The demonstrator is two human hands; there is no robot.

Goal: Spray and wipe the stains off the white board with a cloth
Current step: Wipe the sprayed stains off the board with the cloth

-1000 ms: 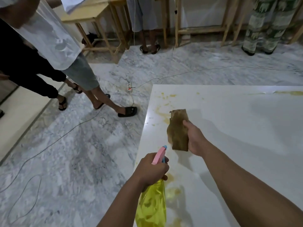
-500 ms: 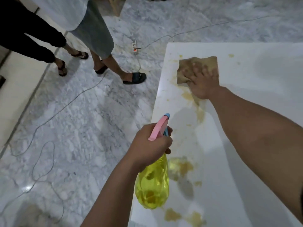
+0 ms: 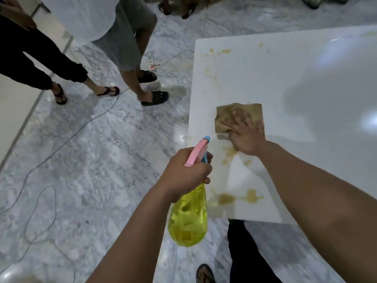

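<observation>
Wiping the stained board with one hand, sprayer waiting in the other.

My right hand (image 3: 247, 137) lay flat with fingers spread on the one brown cloth (image 3: 238, 115), pressing it to the white board (image 3: 306, 78) near its left edge. My left hand (image 3: 186, 173) was curled round the neck of the one yellow spray bottle (image 3: 188, 217), held in the air just off the board's near left corner, nozzle pointing far. I judged the next stroke had to come back toward me: one stain patch (image 3: 231, 153) sat just near of my right hand, another patch (image 3: 238, 198) nearer still by the near edge, and a third scatter (image 3: 216, 53) lay far beyond the cloth. My right hand was the closer one to all three.
</observation>
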